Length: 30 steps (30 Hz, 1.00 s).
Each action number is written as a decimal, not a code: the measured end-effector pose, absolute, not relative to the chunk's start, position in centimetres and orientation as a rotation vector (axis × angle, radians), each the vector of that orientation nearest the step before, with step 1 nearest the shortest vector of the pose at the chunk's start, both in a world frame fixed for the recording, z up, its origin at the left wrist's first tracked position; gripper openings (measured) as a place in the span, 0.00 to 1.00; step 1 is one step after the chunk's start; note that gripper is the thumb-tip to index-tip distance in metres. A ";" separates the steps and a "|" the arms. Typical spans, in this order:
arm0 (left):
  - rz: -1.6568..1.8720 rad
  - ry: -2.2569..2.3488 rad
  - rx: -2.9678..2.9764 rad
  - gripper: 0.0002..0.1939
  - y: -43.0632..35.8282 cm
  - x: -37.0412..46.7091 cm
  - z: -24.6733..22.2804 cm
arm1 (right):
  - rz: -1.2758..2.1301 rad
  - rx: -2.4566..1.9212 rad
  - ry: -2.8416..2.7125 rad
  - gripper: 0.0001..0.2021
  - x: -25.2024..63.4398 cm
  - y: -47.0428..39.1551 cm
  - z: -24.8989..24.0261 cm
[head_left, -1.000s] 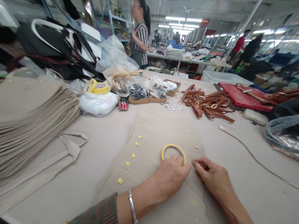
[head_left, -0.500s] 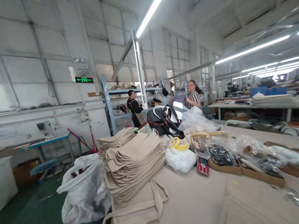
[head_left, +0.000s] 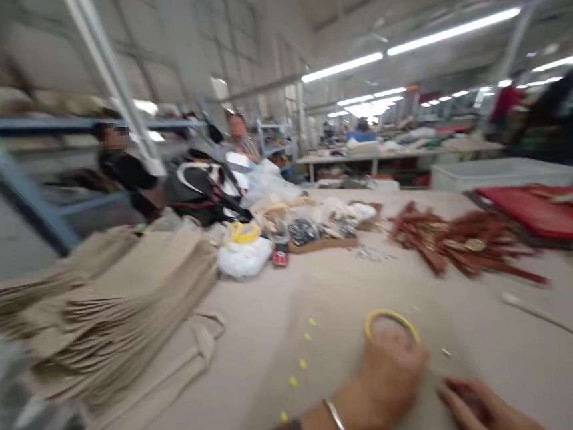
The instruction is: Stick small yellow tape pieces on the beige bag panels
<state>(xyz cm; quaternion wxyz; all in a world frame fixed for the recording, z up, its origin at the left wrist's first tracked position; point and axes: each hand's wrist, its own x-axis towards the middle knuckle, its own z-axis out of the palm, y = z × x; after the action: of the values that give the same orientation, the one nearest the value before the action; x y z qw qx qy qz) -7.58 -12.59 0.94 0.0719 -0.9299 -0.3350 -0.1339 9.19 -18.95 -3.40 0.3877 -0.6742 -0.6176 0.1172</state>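
My left hand [head_left: 388, 375], with a metal bangle [head_left: 336, 425] at its wrist, is closed on a roll of yellow tape [head_left: 389, 314]. The roll stands out beyond the knuckles over a beige fabric sheet [head_left: 266, 384]. Small yellow tape pieces [head_left: 303, 364] dot the fabric in a slanting row to the left. At the lower right, my right hand [head_left: 494, 414] has its fingers curled about something dark red that blur hides. Just above the gap between my hands lies a small shiny bit [head_left: 446, 352].
Stacked beige fabric pieces [head_left: 117, 290] fill the table's left side, beside a loose strap [head_left: 179, 365]. Two yellow tape rolls [head_left: 240, 232] rest on a white bag [head_left: 245, 257]. Reddish-brown straps [head_left: 461, 233] and a red folded piece [head_left: 551, 208] lie right. Two people stand behind.
The view has swung right and down to the table. Both my hands, the tape roll in my left, and the row of yellow pieces have come into sight.
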 end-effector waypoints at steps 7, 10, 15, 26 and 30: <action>-0.531 -1.096 -2.970 0.07 -13.3 -5.3 -0.8 | 0.697 -1.891 -1.311 0.21 11.3 -22.4 -2.4; -0.521 -1.134 -2.940 0.08 -13.2 -5.6 -0.8 | 0.939 -1.861 -1.084 0.23 11.2 -22.0 -2.0; -0.436 -1.085 -3.010 0.07 -13.6 -5.5 -0.2 | 1.092 -1.834 -0.893 0.20 11.5 -21.4 -1.6; -0.686 -0.851 -3.195 0.09 -13.8 -6.7 0.6 | 1.108 -1.912 -0.979 0.17 11.6 -21.4 -1.5; -0.636 -0.876 -3.173 0.09 -13.8 -6.8 0.4 | 1.094 -1.906 -1.015 0.16 11.8 -21.7 -1.8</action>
<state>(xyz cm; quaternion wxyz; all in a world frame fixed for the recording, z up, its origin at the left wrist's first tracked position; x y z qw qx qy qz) -6.81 -13.79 0.40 -0.1055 -0.9412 -0.2598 -0.1886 11.85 -21.75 -1.76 0.3528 -0.7367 -0.3924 0.4230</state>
